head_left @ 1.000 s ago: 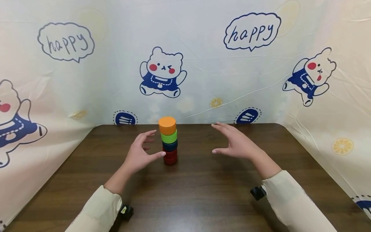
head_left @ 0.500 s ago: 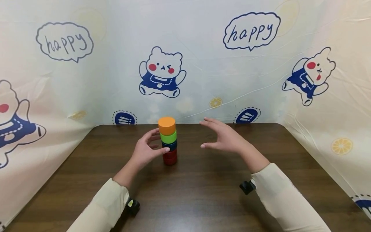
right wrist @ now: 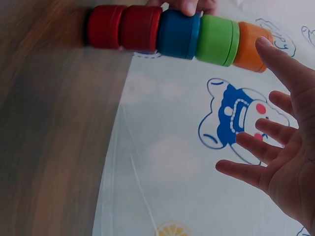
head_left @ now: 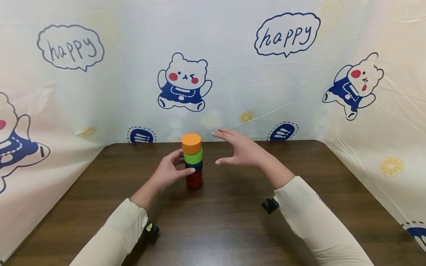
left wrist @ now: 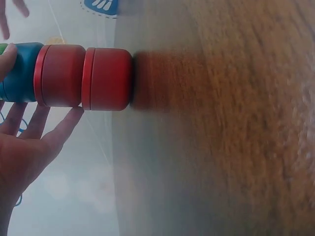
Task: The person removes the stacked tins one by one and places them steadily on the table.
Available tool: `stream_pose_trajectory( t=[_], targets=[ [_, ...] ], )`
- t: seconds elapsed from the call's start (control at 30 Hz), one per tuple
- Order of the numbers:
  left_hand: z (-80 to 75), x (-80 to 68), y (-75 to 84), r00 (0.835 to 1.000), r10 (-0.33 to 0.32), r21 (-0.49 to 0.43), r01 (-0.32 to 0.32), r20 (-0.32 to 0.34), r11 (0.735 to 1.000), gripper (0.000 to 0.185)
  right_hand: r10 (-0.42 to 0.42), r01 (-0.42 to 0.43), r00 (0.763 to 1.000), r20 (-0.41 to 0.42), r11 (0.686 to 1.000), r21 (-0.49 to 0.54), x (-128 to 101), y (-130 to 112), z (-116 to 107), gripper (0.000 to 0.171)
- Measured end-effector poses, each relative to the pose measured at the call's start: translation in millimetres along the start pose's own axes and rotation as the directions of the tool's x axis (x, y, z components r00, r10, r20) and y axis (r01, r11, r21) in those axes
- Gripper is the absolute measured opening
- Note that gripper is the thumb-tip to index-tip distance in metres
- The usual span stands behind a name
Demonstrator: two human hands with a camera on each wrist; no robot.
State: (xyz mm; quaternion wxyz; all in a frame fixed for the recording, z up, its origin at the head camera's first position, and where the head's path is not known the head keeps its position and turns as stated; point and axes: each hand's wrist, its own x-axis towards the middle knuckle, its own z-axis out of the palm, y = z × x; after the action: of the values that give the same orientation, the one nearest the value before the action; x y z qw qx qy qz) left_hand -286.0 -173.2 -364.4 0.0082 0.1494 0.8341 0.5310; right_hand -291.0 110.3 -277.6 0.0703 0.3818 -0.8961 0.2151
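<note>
A tower of round cup-like pieces stands upright on the table: an orange piece [head_left: 191, 144] on top, then a green piece [head_left: 193, 157], a blue piece [left wrist: 23, 71] and two red pieces [left wrist: 109, 78] at the bottom. My left hand [head_left: 169, 169] holds the tower around the blue piece, thumb across its near side and fingers behind. In the left wrist view those fingers reach along the upper red piece. To the right of the tower, apart from it, my right hand [head_left: 244, 149] is held in the air with spread fingers and nothing in it; its thumb points toward the tower.
The tower stands on a dark wooden table [head_left: 213, 225]. A pale cloth backdrop [head_left: 229, 88] with printed bears surrounds its back and sides. Each wrist wears a small black camera, such as the right one [head_left: 270, 205].
My left hand has moved right and taken hold of the tower. My right hand has come left and slightly up, closer to it. The tower has stayed in place.
</note>
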Motion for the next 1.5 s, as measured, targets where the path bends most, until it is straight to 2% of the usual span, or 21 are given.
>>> stream_pose_trajectory(
  t=[0.27, 0.5, 0.7, 0.83, 0.93, 1.03, 1.23, 1.5],
  targets=[
    [-1.1, -0.8, -0.5, 1.000, -0.008, -0.003, 0.008, -0.003, 1.000, 0.080, -0.022, 0.022, 1.000, 0.000, 1.000, 0.017, 18.9, -19.8, 1.7, 0.081],
    [-2.1, -1.3, -1.6, 1.000, 0.012, -0.017, -0.011, 0.005, 1.000, 0.079, -0.047, 0.047, 0.999, 0.003, 0.999, 0.007, 32.5, -35.6, 2.8, 0.073],
    [-1.7, -1.2, 0.0, 1.000, -0.003, -0.018, 0.003, 0.002, 1.000, 0.076, -0.027, 0.028, 1.000, -0.008, 0.997, 0.078, 45.4, -41.9, 4.6, 0.067],
    [-2.0, -9.1, 17.6, 1.000, -0.020, -0.034, 0.021, 0.023, 0.999, 0.072, -0.036, 0.038, 0.999, -0.011, 0.991, 0.126, 52.7, -44.1, 7.2, 0.064],
    [-2.4, -15.8, 31.7, 0.999, -0.030, -0.051, 0.032, 0.032, 0.998, 0.069, -0.046, 0.048, 0.999, -0.017, 0.993, 0.110, 55.7, -46.5, 9.1, 0.060],
    [-3.1, -17.6, 30.9, 0.999, -0.033, -0.056, 0.034, 0.032, 0.998, 0.069, -0.060, 0.062, 0.998, -0.023, 0.992, 0.106, 57.6, -48.3, 12.6, 0.054],
    [-3.8, -21.1, 31.4, 0.999, -0.042, -0.044, 0.043, 0.029, 0.998, 0.069, -0.018, 0.023, 1.000, -0.021, 0.972, 0.234, 57.6, -46.1, 20.8, 0.049],
    [-3.3, -17.9, 34.3, 0.999, -0.028, -0.044, 0.029, 0.021, 0.999, 0.067, 0.057, -0.027, 0.996, -0.071, 0.929, 0.368, 54.8, -41.1, 24.8, 0.046]
  ],
)
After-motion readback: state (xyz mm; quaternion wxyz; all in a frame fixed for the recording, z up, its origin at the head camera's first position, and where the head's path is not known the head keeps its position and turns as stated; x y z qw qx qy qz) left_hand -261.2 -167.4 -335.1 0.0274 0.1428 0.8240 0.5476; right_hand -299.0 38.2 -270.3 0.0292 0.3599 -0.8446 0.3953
